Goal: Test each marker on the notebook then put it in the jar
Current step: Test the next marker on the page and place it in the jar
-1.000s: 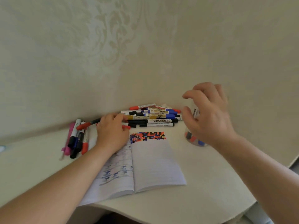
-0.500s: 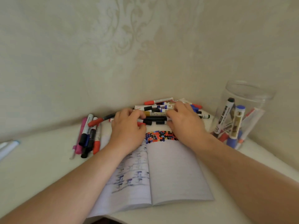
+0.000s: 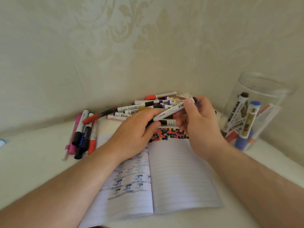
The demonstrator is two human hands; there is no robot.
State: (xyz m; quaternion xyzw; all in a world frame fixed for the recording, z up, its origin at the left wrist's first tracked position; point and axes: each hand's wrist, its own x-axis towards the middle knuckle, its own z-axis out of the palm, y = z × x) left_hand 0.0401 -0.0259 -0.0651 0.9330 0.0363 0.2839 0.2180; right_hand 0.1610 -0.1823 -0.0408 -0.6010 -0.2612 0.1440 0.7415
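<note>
We see both hands raised just above the top edge of the open notebook (image 3: 181, 178), sharing one white-barrelled marker (image 3: 171, 111). Its long axis runs diagonally: the lower end points down-left toward the left hand (image 3: 136, 132), the upper end up-right toward the wall, where the right hand (image 3: 197, 122) pinches it between thumb and curled fingers. The left hand's thumb and fingers close round the lower end. We cannot tell whether the cap is on.

Just beyond both hands, against the wall, lies the pile of markers (image 3: 156, 104), mostly lengthwise left to right. A second bunch of markers (image 3: 82, 134) lies well left of the left hand, pointing away from us. Right of the right hand stands the clear jar (image 3: 263, 89), upright, with several markers leaning inside. Under the hands a band of coloured dots (image 3: 171, 134) crosses the right page.
</note>
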